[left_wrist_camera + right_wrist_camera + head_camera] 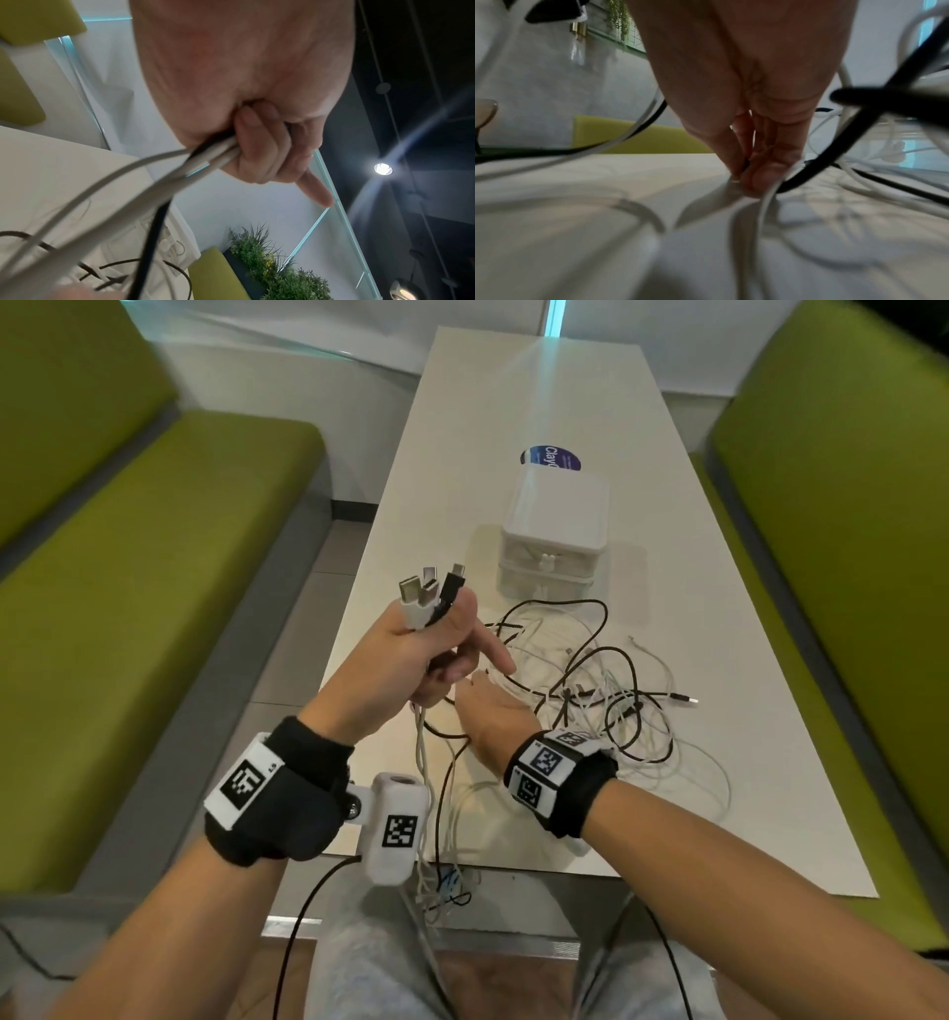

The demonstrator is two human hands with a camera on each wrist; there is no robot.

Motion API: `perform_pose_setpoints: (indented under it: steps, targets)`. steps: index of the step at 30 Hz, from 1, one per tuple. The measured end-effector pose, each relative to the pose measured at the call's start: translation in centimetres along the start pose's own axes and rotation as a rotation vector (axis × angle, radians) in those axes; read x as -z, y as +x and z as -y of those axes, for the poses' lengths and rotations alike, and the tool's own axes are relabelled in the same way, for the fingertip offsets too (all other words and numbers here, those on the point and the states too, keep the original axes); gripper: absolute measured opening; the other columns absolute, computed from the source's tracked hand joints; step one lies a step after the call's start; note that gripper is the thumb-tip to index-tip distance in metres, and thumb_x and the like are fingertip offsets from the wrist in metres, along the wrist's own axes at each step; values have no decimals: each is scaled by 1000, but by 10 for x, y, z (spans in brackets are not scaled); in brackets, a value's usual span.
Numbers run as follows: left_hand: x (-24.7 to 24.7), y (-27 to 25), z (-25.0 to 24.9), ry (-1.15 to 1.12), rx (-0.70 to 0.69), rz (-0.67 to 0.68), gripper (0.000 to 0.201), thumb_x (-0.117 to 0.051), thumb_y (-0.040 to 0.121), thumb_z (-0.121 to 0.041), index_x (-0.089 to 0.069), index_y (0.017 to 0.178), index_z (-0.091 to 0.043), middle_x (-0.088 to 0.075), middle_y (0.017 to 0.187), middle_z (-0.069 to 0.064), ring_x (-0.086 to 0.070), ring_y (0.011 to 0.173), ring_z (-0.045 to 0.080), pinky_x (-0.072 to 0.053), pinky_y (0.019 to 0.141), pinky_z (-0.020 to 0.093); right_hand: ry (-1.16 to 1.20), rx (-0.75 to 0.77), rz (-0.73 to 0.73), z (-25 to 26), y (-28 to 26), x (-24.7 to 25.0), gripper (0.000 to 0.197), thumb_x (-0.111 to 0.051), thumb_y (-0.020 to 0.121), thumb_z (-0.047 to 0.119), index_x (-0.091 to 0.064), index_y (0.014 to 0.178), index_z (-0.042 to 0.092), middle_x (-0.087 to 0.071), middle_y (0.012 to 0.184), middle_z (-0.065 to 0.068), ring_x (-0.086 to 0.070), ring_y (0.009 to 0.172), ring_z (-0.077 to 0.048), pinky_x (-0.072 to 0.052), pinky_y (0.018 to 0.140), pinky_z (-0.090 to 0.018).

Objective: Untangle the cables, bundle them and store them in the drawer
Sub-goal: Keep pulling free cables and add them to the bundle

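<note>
My left hand (411, 644) is raised above the table's near left side and grips a bunch of white and black cables (164, 178). Their USB plugs (429, 595) stick up out of the fist, and the index finger points out straight. The held cables hang down over the table's front edge (436, 845). A loose tangle of black and white cables (590, 680) lies on the white table (719, 762). My right hand (488, 706) reaches down into the tangle's left side. Its thumb and fingertips (757, 178) meet at the tabletop and pinch a cable.
A small white two-drawer box (554, 541) stands behind the tangle with both drawers closed. A round blue sticker (552, 457) lies behind it. Green benches (154, 557) flank the table on both sides. Cable loops spread to the right of my right wrist.
</note>
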State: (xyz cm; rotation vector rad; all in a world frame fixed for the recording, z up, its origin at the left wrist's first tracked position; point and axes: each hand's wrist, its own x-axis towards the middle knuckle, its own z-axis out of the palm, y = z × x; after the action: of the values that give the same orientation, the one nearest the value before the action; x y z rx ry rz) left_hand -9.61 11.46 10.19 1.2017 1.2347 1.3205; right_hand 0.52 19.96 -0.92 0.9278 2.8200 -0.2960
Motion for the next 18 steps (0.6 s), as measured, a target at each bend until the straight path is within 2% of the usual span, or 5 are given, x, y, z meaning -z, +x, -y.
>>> perform_pose_setpoints:
  steps: [5,8,13,16,18]
  targets:
    - [-4,7,6,94,-38,-124,52,-38,100,-41,-74,88,-6,-49,62,4,-34,44,15,-26,41,25,356,-109,-172,-7,-16,26,15,-46,95,15,-56,105,12,-62,92,-5,-59,85,-25,-49,72,-37]
    - [-10,12,13,251,-107,-219,46,-38,100,-41,-75,97,-14,-66,78,-1,-60,66,17,-49,65,24,517,-66,-306,-18,-36,55,13,-58,92,21,-68,97,14,-70,88,-1,-66,79,-18,-54,73,-33]
    - [-30,12,11,338,-134,-211,38,-45,98,-34,-66,121,-13,-70,112,1,-63,109,6,-48,94,18,1126,-77,-429,-32,-69,92,17,-63,94,20,-70,93,5,-61,69,0,-69,58,-22,-59,57,-35]
    - [-40,16,8,400,-172,-218,28,-47,101,-22,-60,125,-15,-65,113,-2,-62,106,9,-49,92,22,1258,-93,-542,-39,-81,96,31,-67,91,26,-67,80,-3,-59,61,-6,-64,54,-24,-57,54,-35]
    - [-46,17,8,499,-160,-177,17,-48,101,-19,-62,106,-25,-62,93,-10,-59,90,7,-47,81,26,1265,-65,-616,-40,-87,99,35,-67,90,31,-66,72,1,-62,60,-13,-62,53,-24,-54,55,-34]
